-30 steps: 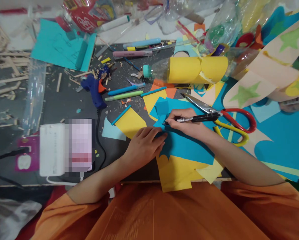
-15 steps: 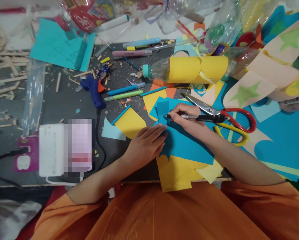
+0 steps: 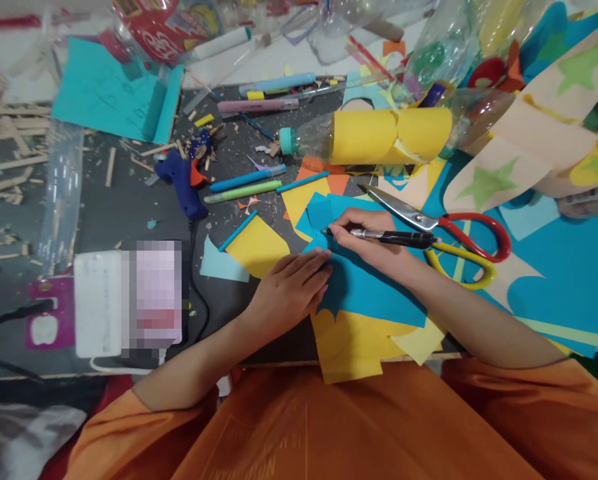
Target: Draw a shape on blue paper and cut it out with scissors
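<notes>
My right hand (image 3: 366, 233) is closed around a black and clear pen (image 3: 393, 237), whose tip meets the blue paper (image 3: 379, 287) near a small cut blue piece (image 3: 320, 212). Flat on the left edge of the blue paper rests my left hand (image 3: 293, 283), its fingers stretched out side by side. Under the blue sheet lies yellow paper (image 3: 349, 353). Scissors (image 3: 429, 223) with one red and one yellow handle lie just beyond my right hand and forearm, blades pointing up and left.
A bottle wrapped in yellow paper (image 3: 369, 137) lies farther back. To the left are a blue glue gun (image 3: 183, 183), markers (image 3: 249, 178), a white box-like device (image 3: 97, 303) and wood sticks (image 3: 16, 163). Paper with green stars (image 3: 489, 183) sits at the right.
The pen tip has shifted slightly left and down by the small blue piece, which looks a little turned. My left hand stays on the paper. The whole view has shifted slightly.
</notes>
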`<state>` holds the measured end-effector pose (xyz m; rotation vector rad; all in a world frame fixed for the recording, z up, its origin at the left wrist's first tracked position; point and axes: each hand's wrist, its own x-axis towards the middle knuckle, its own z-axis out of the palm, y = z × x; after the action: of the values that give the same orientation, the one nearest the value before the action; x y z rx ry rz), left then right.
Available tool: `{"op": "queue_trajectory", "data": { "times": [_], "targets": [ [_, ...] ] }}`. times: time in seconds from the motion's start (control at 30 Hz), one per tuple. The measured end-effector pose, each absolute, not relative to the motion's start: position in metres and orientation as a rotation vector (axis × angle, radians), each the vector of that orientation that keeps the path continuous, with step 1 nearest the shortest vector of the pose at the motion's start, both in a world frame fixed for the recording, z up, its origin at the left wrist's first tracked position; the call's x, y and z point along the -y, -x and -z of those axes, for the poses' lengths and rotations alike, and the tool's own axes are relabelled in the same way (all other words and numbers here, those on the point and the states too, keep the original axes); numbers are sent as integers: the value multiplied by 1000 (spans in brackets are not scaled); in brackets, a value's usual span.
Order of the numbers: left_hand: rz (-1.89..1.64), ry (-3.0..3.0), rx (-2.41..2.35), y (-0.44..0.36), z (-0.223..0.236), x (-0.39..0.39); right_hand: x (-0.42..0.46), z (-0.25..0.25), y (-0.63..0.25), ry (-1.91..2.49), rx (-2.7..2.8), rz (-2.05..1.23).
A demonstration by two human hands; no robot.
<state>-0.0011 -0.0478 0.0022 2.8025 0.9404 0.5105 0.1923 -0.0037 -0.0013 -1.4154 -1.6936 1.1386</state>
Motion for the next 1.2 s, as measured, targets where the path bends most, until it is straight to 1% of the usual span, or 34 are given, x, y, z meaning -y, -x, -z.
{"op": "queue_trajectory", "data": {
  "times": [0.23, 0.53, 0.63, 0.8, 1.03, 1.2],
  "targets": [
    [-521, -2793, -944, 1, -3, 48, 5, 1, -191, 1372, 1733, -1168],
    [-528, -2807, -940, 0, -2, 48, 6, -1, -192, 1395, 1741, -1099],
    [-454, -2818, -926, 0, -1, 49, 5, -2, -193, 1460, 1581, -1075],
    [-284, -2840, -907, -1, -2, 52, 4, 1, -195, 1423, 1484, -1170],
    [-232, -2869, -894, -2, 0, 58, 6, -1, -191, 1296, 1781, -1213],
    [-247, -2891, -904, -1, 0, 58, 7, 2, -191, 1242, 1862, -1191]
  ]
}}
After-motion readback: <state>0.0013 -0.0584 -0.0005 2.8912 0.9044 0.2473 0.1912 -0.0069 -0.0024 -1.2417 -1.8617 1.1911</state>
